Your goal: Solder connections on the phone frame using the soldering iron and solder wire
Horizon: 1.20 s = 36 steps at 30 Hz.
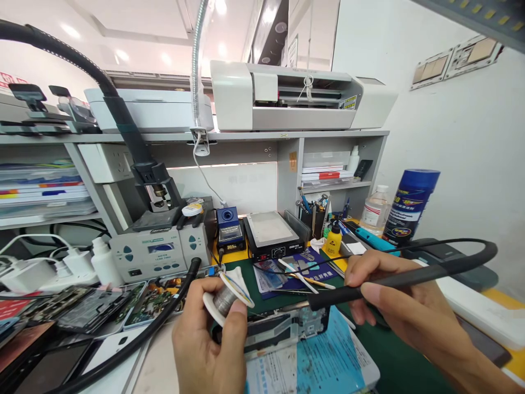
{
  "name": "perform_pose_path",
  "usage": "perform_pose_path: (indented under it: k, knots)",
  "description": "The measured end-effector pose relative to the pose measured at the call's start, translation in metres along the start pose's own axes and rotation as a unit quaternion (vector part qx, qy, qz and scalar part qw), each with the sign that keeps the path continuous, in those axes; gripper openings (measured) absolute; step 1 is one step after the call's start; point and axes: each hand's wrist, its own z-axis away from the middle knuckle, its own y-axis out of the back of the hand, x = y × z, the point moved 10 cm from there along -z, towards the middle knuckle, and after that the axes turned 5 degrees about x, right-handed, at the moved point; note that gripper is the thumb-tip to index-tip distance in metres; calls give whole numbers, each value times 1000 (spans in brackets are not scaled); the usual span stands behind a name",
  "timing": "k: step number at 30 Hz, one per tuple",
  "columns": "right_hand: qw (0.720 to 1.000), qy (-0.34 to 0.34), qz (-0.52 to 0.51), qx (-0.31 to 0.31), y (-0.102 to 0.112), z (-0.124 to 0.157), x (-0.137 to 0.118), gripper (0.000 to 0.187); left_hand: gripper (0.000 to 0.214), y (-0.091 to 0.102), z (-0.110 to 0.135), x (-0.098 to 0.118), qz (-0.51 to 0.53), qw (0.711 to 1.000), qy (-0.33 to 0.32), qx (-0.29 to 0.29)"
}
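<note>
My left hand [205, 342] is closed around a white spool of solder wire [225, 301], thumb on its near rim. Tilted up on its edge beside those fingers is an opened phone [283, 325], its inner parts showing; the fingers behind it are partly hidden. In my right hand [410, 309] is the black handle of a soldering iron [336, 296], pinched between thumb and fingers and pointing left. Its tip end is close to the phone's upper edge; whether they touch I cannot tell. A blue and white printed pad [320, 361] lies below the phone.
A hot-air station [151, 254] stands back left, and its black hose [164, 323] curves forward. Behind my hands are a soldering station [229, 232] and a heating plate [270, 230]. A yellow bottle [333, 241] and blue spray can [410, 208] stand right. Phone parts [90, 309] crowd the left.
</note>
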Motion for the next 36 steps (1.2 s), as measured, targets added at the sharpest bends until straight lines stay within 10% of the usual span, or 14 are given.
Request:
perform_pose_path:
  k: [36]
  knots:
    - [999,8,-13,28,-2,-3,-6,20,17,0,0,0,12,1000,1,1]
